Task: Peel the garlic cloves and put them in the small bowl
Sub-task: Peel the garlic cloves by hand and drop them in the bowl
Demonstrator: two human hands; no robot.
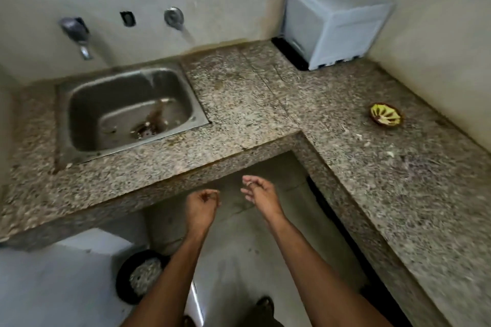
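Note:
The small bowl (386,115), yellow-green inside with a brown rim, stands on the right wing of the granite counter (265,103), far from both hands. Its contents are too blurred to make out. Pale scraps that look like garlic skin (390,153) lie on the counter in front of it. My left hand (202,207) hangs in the air in front of the counter's inner corner, fingers curled toward the thumb, with nothing visible in it. Just to its right, my right hand (259,192) has loosely bent, spread fingers. A small pale speck sits at its fingertips, and I cannot identify it.
A steel sink (79,146) is set in the counter at left, under two wall taps (77,34). A white box-shaped appliance (334,24) stands in the back corner. On the floor below are a dark round bin (127,273) and my sandalled foot (265,302).

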